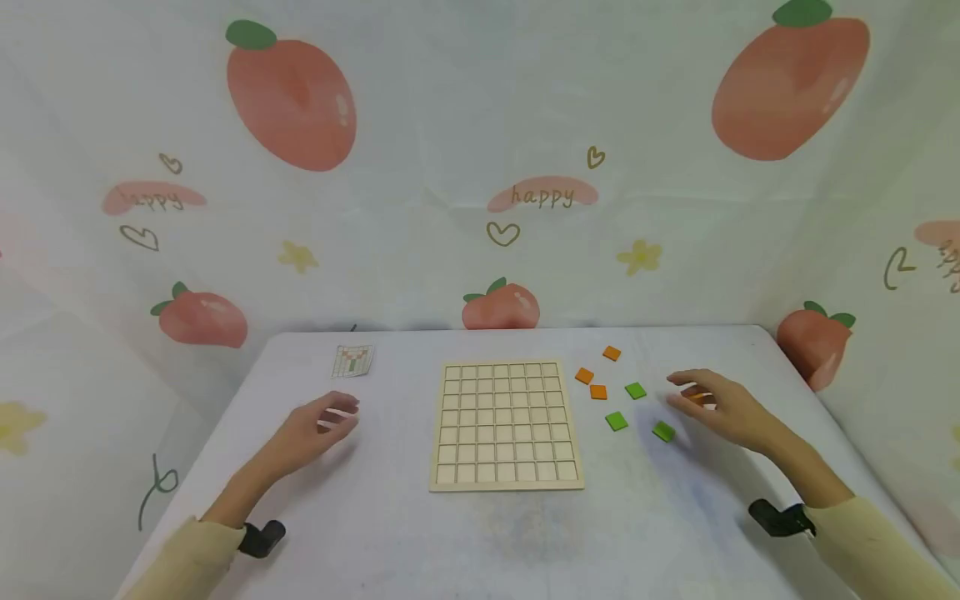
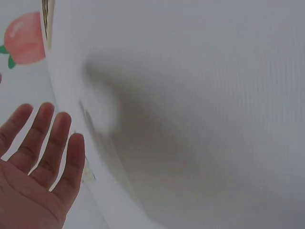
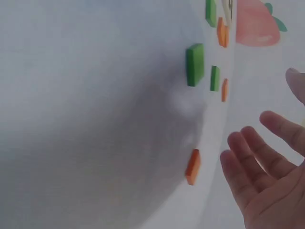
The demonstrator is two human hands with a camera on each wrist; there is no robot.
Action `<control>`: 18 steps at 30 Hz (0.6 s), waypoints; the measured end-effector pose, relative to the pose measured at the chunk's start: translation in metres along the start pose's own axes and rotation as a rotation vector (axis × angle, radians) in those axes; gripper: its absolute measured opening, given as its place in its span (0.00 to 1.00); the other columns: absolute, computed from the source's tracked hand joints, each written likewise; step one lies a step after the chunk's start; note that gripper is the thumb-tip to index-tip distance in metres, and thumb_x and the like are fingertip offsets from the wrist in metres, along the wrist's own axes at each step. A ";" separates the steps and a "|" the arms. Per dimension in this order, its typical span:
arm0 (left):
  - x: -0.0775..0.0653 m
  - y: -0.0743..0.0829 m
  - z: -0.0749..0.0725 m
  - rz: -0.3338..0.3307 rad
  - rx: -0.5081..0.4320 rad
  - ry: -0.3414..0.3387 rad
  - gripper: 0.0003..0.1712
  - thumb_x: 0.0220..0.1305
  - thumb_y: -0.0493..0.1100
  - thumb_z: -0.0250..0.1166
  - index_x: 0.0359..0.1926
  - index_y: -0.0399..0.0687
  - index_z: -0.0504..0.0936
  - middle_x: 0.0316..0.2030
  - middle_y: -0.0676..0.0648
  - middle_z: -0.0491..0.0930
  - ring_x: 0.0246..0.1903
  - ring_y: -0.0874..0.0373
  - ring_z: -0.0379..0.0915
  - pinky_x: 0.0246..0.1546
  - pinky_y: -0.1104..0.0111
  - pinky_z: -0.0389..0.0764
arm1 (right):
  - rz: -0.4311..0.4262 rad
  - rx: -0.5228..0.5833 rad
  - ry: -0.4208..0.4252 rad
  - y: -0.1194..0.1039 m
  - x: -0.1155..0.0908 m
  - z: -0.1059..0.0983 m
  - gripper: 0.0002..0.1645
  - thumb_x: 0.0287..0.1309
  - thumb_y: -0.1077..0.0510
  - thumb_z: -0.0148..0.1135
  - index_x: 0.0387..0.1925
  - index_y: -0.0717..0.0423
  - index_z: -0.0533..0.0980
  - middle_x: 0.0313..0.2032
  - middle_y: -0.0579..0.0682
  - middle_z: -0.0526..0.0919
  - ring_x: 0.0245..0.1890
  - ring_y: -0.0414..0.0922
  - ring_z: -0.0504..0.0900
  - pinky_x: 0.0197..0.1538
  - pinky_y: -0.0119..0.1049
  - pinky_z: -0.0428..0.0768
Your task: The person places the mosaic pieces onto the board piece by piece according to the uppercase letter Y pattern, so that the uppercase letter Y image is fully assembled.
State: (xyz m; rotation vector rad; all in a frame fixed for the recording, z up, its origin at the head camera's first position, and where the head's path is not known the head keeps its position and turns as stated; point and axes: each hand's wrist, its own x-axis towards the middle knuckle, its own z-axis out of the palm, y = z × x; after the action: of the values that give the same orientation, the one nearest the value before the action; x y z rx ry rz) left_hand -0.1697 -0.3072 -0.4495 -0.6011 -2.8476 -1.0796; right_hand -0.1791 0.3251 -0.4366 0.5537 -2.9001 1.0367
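My left hand hovers over the left of the table with relaxed, slightly spread fingers and nothing in them. In the left wrist view, that hand shows a bare palm. Over the right side hangs my right hand, fingers loose and holding nothing. An orange tile shows between its thumb and fingers; in the right wrist view this orange tile lies on the table, apart from the hand. Nearest on the left is a green tile. A pale wooden grid board lies between the hands.
More orange tiles and green tiles lie loose right of the board. A small paper card printed with a coloured grid pattern sits at the back left. Behind the white table hangs a peach-printed curtain.
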 end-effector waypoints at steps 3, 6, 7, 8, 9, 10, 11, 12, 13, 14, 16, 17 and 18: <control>0.004 0.005 0.009 0.020 -0.053 -0.060 0.19 0.69 0.42 0.69 0.57 0.39 0.78 0.50 0.46 0.83 0.46 0.52 0.82 0.46 0.64 0.82 | -0.010 0.042 -0.010 0.003 -0.005 0.005 0.23 0.67 0.56 0.68 0.58 0.65 0.77 0.54 0.59 0.81 0.47 0.53 0.82 0.49 0.47 0.82; 0.008 0.009 0.020 0.021 -0.100 -0.108 0.21 0.67 0.45 0.71 0.56 0.41 0.78 0.49 0.48 0.83 0.46 0.52 0.82 0.46 0.65 0.82 | -0.014 0.079 -0.010 0.004 -0.009 0.011 0.22 0.66 0.58 0.68 0.56 0.66 0.78 0.52 0.58 0.82 0.47 0.50 0.82 0.49 0.41 0.82; 0.010 0.010 0.023 0.017 -0.112 -0.125 0.22 0.67 0.46 0.71 0.56 0.42 0.79 0.49 0.48 0.83 0.46 0.53 0.81 0.46 0.65 0.82 | -0.012 0.093 -0.004 0.004 -0.011 0.012 0.21 0.65 0.58 0.69 0.55 0.66 0.78 0.52 0.58 0.83 0.47 0.48 0.83 0.49 0.39 0.82; 0.013 0.012 0.027 0.012 -0.124 -0.140 0.22 0.66 0.47 0.72 0.56 0.42 0.79 0.49 0.48 0.83 0.46 0.53 0.81 0.46 0.64 0.82 | -0.007 0.104 0.001 0.005 -0.013 0.014 0.21 0.65 0.59 0.69 0.55 0.66 0.78 0.51 0.58 0.83 0.46 0.47 0.83 0.48 0.37 0.82; 0.015 0.013 0.030 0.008 -0.131 -0.153 0.23 0.65 0.47 0.73 0.56 0.43 0.79 0.49 0.49 0.82 0.46 0.53 0.81 0.46 0.64 0.82 | -0.004 0.117 0.008 0.006 -0.015 0.016 0.21 0.64 0.59 0.70 0.54 0.67 0.79 0.51 0.58 0.83 0.46 0.45 0.83 0.47 0.35 0.82; 0.019 0.015 0.033 0.006 -0.139 -0.165 0.23 0.64 0.48 0.73 0.56 0.43 0.79 0.48 0.49 0.82 0.46 0.53 0.81 0.46 0.64 0.82 | -0.002 0.130 0.014 0.006 -0.018 0.018 0.20 0.64 0.60 0.70 0.54 0.67 0.79 0.50 0.58 0.83 0.45 0.44 0.83 0.47 0.33 0.82; 0.021 0.016 0.036 0.000 -0.143 -0.178 0.24 0.63 0.48 0.74 0.56 0.44 0.79 0.48 0.50 0.82 0.47 0.54 0.81 0.46 0.64 0.82 | 0.005 0.143 0.019 0.007 -0.021 0.020 0.21 0.63 0.60 0.71 0.53 0.67 0.79 0.50 0.57 0.84 0.45 0.42 0.83 0.46 0.32 0.81; 0.024 0.017 0.039 -0.004 -0.149 -0.189 0.24 0.63 0.49 0.74 0.56 0.45 0.79 0.48 0.50 0.82 0.47 0.54 0.81 0.46 0.64 0.82 | 0.009 0.156 0.026 0.007 -0.023 0.022 0.21 0.62 0.61 0.71 0.53 0.68 0.79 0.49 0.57 0.84 0.44 0.42 0.83 0.46 0.32 0.81; 0.027 0.019 0.042 -0.002 -0.155 -0.197 0.25 0.62 0.49 0.75 0.56 0.45 0.79 0.48 0.51 0.82 0.46 0.55 0.81 0.46 0.64 0.82 | 0.013 0.168 0.031 0.008 -0.025 0.024 0.22 0.61 0.61 0.72 0.53 0.68 0.79 0.49 0.58 0.84 0.44 0.41 0.82 0.45 0.31 0.81; 0.030 0.020 0.045 0.003 -0.163 -0.201 0.25 0.61 0.49 0.76 0.55 0.45 0.79 0.48 0.51 0.82 0.46 0.55 0.81 0.46 0.64 0.82 | 0.020 0.173 0.038 0.008 -0.027 0.026 0.22 0.61 0.61 0.73 0.53 0.68 0.79 0.48 0.57 0.84 0.44 0.41 0.82 0.45 0.31 0.81; 0.035 0.022 0.050 0.024 -0.166 -0.210 0.26 0.60 0.49 0.76 0.55 0.45 0.79 0.47 0.51 0.82 0.46 0.55 0.80 0.45 0.63 0.82 | 0.043 0.175 0.058 0.007 -0.031 0.030 0.24 0.59 0.60 0.74 0.53 0.68 0.79 0.47 0.56 0.85 0.43 0.42 0.82 0.44 0.32 0.81; 0.037 0.023 0.053 0.031 -0.167 -0.215 0.26 0.60 0.49 0.77 0.55 0.45 0.79 0.47 0.51 0.82 0.45 0.55 0.80 0.45 0.63 0.82 | 0.055 0.171 0.066 0.007 -0.033 0.032 0.24 0.59 0.59 0.75 0.53 0.68 0.79 0.47 0.56 0.85 0.43 0.43 0.82 0.44 0.32 0.81; 0.039 0.024 0.055 0.038 -0.168 -0.220 0.26 0.60 0.49 0.77 0.55 0.45 0.79 0.47 0.51 0.82 0.45 0.55 0.80 0.45 0.63 0.81 | 0.066 0.168 0.074 0.007 -0.034 0.034 0.25 0.58 0.59 0.75 0.53 0.68 0.79 0.47 0.56 0.85 0.43 0.44 0.83 0.44 0.32 0.81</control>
State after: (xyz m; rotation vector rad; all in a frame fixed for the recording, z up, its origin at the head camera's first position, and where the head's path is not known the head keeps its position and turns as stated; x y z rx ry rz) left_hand -0.1913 -0.2415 -0.4696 -0.8306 -2.9301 -1.3339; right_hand -0.1456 0.3203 -0.4712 0.4170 -2.8015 1.2887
